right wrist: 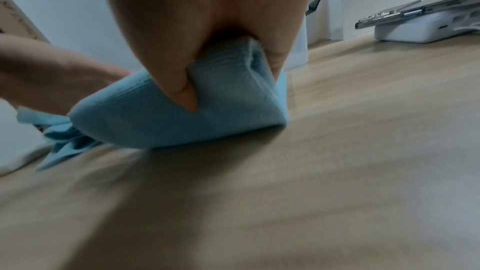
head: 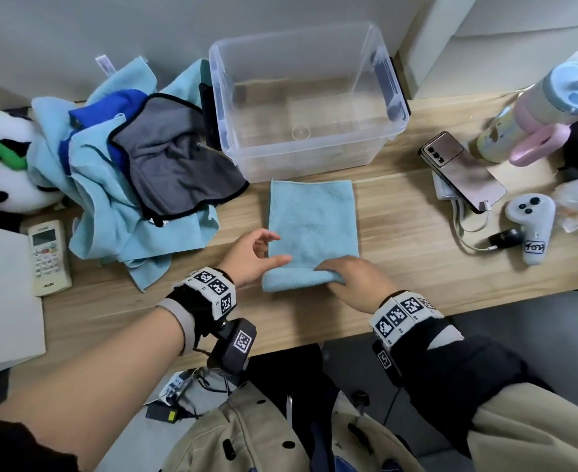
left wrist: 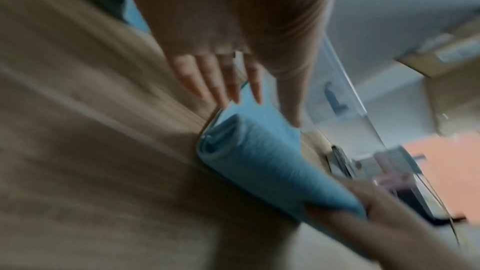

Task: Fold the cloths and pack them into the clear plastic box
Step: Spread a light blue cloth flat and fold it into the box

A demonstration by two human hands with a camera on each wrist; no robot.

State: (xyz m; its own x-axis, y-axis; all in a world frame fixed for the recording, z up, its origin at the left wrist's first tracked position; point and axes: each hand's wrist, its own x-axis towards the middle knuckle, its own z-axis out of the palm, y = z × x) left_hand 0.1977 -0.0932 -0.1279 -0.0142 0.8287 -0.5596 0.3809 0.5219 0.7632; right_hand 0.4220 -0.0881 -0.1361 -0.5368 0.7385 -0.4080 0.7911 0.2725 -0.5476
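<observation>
A light blue cloth, folded into a narrow rectangle, lies on the wooden desk in front of the clear plastic box. Its near end is rolled up off the desk. My right hand pinches that rolled near edge, thumb underneath and fingers on top; the right wrist view shows the cloth gripped in it. My left hand hovers at the cloth's left near corner with fingers straight and spread, the thumb touching the cloth. The box holds nothing.
A heap of cloths, light blue, dark blue and grey, lies left of the box beside a panda toy and a remote. A phone, a white controller and a bottle sit right.
</observation>
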